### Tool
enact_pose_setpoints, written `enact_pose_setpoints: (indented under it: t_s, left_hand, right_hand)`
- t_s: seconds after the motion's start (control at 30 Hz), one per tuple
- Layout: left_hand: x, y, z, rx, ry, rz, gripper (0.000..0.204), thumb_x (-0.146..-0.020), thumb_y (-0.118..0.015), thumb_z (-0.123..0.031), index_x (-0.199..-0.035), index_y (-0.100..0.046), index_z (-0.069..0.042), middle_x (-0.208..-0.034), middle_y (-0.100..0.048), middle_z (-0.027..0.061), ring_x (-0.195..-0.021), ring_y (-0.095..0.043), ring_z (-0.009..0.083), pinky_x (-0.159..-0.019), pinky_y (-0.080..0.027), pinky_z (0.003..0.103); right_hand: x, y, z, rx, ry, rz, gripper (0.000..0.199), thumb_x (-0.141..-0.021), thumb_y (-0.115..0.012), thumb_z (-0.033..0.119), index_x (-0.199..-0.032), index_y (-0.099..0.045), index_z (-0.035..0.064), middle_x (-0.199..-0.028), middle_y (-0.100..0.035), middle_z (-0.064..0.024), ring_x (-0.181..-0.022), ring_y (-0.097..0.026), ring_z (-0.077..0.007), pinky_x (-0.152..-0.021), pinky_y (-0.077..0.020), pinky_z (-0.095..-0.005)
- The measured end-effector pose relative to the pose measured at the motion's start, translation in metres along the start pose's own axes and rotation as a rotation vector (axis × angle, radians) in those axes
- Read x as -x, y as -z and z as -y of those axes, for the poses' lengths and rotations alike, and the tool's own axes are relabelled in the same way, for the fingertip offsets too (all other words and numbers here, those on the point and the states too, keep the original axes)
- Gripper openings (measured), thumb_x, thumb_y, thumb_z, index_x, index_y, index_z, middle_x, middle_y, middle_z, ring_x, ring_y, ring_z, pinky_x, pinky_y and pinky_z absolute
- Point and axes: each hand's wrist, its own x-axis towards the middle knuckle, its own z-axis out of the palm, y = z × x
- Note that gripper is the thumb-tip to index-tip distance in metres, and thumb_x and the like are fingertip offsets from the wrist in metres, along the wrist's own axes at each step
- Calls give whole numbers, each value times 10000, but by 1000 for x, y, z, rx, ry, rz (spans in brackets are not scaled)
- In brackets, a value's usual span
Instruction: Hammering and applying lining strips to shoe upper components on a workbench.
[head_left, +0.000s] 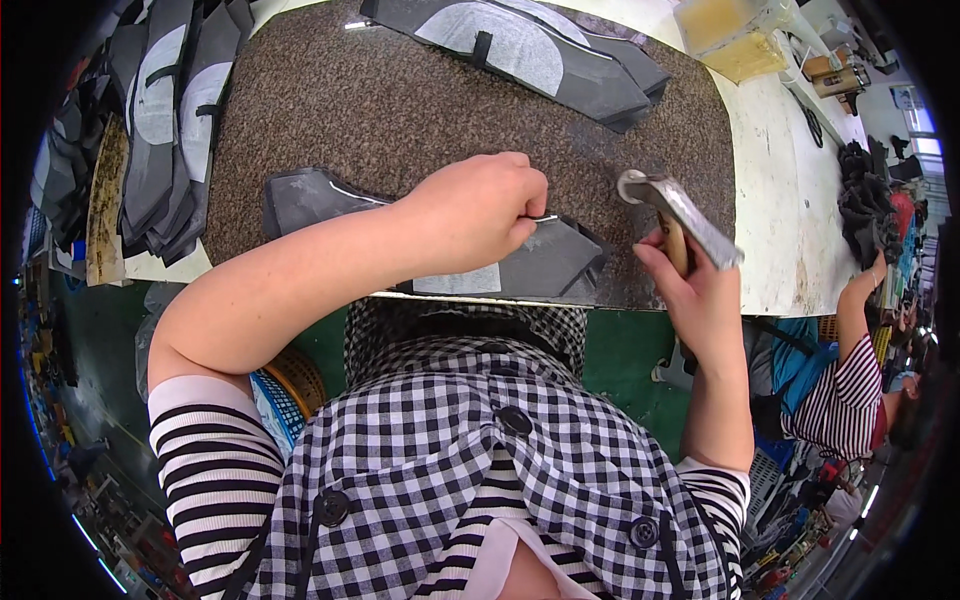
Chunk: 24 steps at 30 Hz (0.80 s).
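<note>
In my right hand point(705, 310) is a hammer point(700, 225), its wooden handle wrapped by my fingers and its metal head raised over the right part of the brown speckled mat point(320, 90). My left hand point(485, 215) is closed, thumb and fingertips pinched at the upper edge of a dark grey flat piece point(555, 260), which lies along the mat's near edge. A thin white line runs along that edge, and a light grey patch shows below my wrist. My left forearm hides the middle of the piece.
Across the mat's far side lie similar grey pieces point(580, 75) with light patches. More are stacked at the left point(165, 130). A yellowish translucent container point(735, 35) stands at the back right on the white table point(770, 210). Another person point(845, 390) is at the right.
</note>
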Motion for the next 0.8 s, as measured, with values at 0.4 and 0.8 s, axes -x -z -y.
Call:
enact_pose_setpoints:
  t_s: [0.4, 0.8]
  left_hand:
    - [-20, 11, -7, -24, 26, 115, 117, -813, -664, -111, -903, -661, -36, -873, -617, 96, -818, -628, 271, -719, -508, 385]
    - [-29, 10, 17, -40, -255, 68, 73, -768, -677, -82, -832, -698, -55, -828, -649, 89, -804, -646, 274, -720, -527, 389]
  right_hand:
    - [30, -17, 29, 317, 299, -8, 160, -918, -604, 126, -1053, -625, 44, -909, -624, -152, -756, -634, -381, -619, -514, -444]
    - [25, -11, 29, 268, 248, 53, 166, -920, -596, 112, -1071, -620, 49, -928, -628, -146, -774, -633, -377, -623, -514, -431]
